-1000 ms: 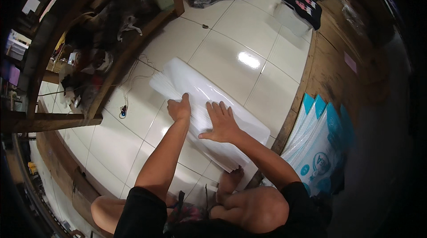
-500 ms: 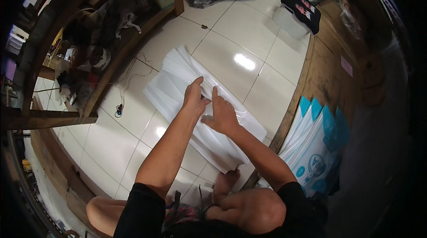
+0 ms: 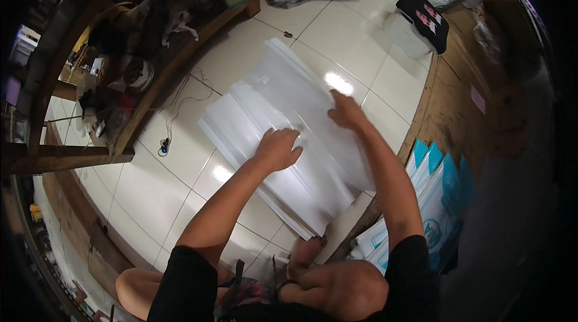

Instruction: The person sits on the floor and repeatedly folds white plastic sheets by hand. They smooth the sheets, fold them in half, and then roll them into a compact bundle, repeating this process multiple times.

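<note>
The translucent white plastic sheets (image 3: 328, 156) lay layered and creased on the tiled floor (image 3: 150, 171) before me, which presumably gave them a flat, firm backing; my left hand (image 3: 277, 150) rested on the middle of them, fingers bent and held together, thumb apart, seemingly as a weight against slipping; my right hand (image 3: 348, 111) was at the right edge of the top layer, fingers curled, probably to control that side, though I could not tell whether it pinched the film; my bare foot (image 3: 307, 250) was just beside the near corner; blue-and-white printed bags (image 3: 430, 201) lay to the right, apart from the sheets.
</note>
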{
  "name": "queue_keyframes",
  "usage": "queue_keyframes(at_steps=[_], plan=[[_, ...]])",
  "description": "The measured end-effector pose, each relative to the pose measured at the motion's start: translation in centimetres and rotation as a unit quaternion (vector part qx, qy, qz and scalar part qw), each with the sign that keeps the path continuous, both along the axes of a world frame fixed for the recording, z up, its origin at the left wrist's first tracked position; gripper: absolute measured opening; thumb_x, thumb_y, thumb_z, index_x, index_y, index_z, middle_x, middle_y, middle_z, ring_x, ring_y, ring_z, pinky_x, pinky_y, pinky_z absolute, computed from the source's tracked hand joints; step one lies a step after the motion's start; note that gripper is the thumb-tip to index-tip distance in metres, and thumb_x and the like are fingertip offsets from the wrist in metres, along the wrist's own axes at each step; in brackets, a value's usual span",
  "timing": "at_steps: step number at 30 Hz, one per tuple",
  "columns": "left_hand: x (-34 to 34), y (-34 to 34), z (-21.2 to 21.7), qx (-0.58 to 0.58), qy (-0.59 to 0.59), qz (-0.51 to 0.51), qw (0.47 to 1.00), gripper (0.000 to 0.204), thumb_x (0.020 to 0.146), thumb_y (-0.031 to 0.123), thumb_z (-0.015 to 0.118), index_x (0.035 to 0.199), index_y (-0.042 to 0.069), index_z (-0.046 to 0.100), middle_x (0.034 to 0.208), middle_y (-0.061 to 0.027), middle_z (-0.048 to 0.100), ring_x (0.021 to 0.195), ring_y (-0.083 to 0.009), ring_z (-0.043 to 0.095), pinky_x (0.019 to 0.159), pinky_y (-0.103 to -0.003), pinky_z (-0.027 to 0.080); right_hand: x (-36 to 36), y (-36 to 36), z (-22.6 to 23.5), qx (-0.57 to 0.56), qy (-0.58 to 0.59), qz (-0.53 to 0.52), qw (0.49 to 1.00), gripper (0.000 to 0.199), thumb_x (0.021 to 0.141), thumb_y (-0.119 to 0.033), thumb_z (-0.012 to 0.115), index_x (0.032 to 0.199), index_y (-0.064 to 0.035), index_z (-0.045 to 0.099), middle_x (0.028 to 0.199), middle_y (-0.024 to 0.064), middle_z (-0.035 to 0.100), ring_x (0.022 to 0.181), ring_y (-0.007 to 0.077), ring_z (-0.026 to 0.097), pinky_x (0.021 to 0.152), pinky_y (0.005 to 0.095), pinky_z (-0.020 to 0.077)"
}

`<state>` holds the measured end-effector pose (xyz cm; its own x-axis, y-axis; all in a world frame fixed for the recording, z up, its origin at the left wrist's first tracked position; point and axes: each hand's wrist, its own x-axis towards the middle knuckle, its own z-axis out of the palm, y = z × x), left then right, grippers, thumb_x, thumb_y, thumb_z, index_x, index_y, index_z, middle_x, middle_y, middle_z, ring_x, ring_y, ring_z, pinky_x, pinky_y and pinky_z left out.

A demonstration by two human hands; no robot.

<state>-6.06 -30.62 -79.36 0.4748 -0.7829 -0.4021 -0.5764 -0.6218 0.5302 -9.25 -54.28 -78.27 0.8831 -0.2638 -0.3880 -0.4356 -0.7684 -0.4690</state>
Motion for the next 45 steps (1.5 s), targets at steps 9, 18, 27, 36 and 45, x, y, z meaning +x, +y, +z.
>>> queue_keyframes(at_steps=[9, 18, 27, 36, 45], plan=[[-2.3, 2.5, -1.5, 0.021, -0.142, -0.098, 0.985, 0.061, 0.091, 0.038, 0.060, 0.143, 0.010, 0.044, 0.147, -0.0172, 0.039, 0.140, -0.0334, 0.030, 0.119, -0.055, 0.014, 1.8, -5.5, -6.1, 0.041, 0.059, -0.039, 0.997, 0.065, 0.078, -0.019, 0.075, 0.134, -0.0031, 0.046, 0.125, 0.0229, 0.060, 0.120, 0.0385, 0.056, 0.098, 0.0444, 0.0473], [0.0, -0.3, -1.6, 0.110, -0.192, -0.213, 0.952, 0.067, 0.085, 0.029, 0.062, 0.146, 0.012, 0.040, 0.146, -0.0141, 0.041, 0.142, -0.0318, 0.029, 0.120, -0.056, 0.008, 3.3, -4.3, -4.5, 0.040, 0.125, -0.011, 0.991, 0.084, 0.076, -0.021, 0.080, 0.147, -0.0070, 0.037, 0.136, 0.0218, 0.054, 0.128, 0.0351, 0.051, 0.106, 0.0430, 0.0425], [-0.8, 7.7, 3.5, 0.136, -0.130, -0.163, 0.969, 0.043, 0.082, 0.032, 0.064, 0.114, 0.004, 0.067, 0.133, -0.0178, 0.050, 0.132, -0.0324, 0.038, 0.116, -0.052, 0.020, 2.7, -5.4, -5.7, 0.034, 0.110, -0.016, 0.993, 0.084, 0.074, -0.022, 0.082, 0.145, -0.0062, 0.039, 0.135, 0.0210, 0.055, 0.126, 0.0352, 0.052, 0.105, 0.0424, 0.0433], [-6.4, 10.4, -1.7, -0.139, -0.187, 0.470, 0.851, 0.063, 0.081, 0.024, 0.074, 0.130, -0.005, 0.045, 0.127, -0.0259, 0.045, 0.118, -0.0400, 0.044, 0.103, -0.046, 0.038, 2.9, -4.9, -6.7, 0.019, 0.072, -0.010, 0.997, 0.069, 0.075, -0.025, 0.077, 0.133, -0.0028, 0.047, 0.122, 0.0217, 0.061, 0.115, 0.0360, 0.059, 0.096, 0.0452, 0.0486], [-7.8, 6.8, -5.2, 0.013, 0.167, 0.686, 0.708, 0.065, 0.090, 0.038, 0.058, 0.135, -0.006, 0.041, 0.132, -0.0312, 0.038, 0.123, -0.0430, 0.043, 0.104, -0.047, 0.039, 2.5, -4.0, -7.6, -0.039, 0.069, 0.002, 0.997, 0.047, 0.085, -0.022, 0.061, 0.126, -0.0003, 0.053, 0.124, 0.0245, 0.053, 0.117, 0.0415, 0.055, 0.096, 0.0472, 0.0482]])
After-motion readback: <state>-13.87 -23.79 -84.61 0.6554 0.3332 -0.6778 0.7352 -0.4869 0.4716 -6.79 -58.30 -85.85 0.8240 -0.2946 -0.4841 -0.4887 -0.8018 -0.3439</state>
